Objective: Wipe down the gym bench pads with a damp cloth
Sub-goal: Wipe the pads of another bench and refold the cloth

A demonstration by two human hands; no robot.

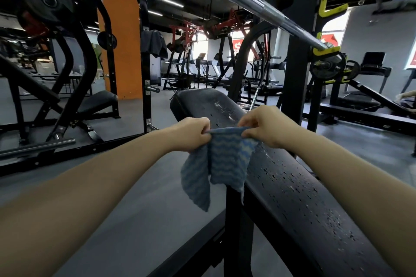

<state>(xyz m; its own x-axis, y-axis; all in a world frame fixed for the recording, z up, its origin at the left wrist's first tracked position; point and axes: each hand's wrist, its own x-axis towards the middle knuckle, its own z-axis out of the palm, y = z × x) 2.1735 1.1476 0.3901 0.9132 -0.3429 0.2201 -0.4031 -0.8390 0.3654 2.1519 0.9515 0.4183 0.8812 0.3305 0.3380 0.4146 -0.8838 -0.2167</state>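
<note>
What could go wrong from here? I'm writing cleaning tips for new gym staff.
The cloth hangs off the pad, pinched by the left hand and right hand only along its top edge, so it might slip to the floor. Droplets cover the bench pad; a quick pass could leave it wet. The barbell sits overhead, so leaning forward risks a bump.

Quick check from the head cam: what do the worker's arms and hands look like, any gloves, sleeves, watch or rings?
Both forearms are bare as far as the frame shows them; no sleeve edge shows. The left hand and right hand have no gloves. No watch, wristband or ring is visible on either. Nothing else is worn on the parts in view.
</note>
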